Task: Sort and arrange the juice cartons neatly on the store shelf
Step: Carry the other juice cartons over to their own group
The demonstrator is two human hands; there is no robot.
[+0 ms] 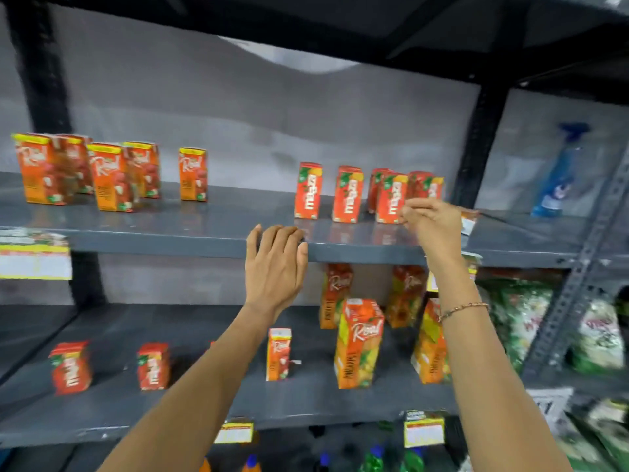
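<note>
On the upper shelf point(204, 240), several orange Real cartons point(109, 177) stand at the left, and several red Maaza cartons point(347, 194) stand at the right. My left hand point(275, 264) rests with straight fingers over that shelf's front edge. My right hand point(432, 223) is curled in front of the rightmost Maaza cartons. It grips a small carton point(469, 221), and only the carton's end shows past the hand. The lower shelf point(204, 413) holds two Maaza cartons point(71, 367), a small Real carton point(278, 354) and tall Real cartons point(359, 342).
Black uprights point(476, 144) frame the bay. A blue spray bottle point(558, 175) stands in the neighbouring bay at right, with green snack packs point(520, 315) below it. Price tags point(34, 257) hang on the shelf edges. Bottles point(374, 461) stand on the bottom level.
</note>
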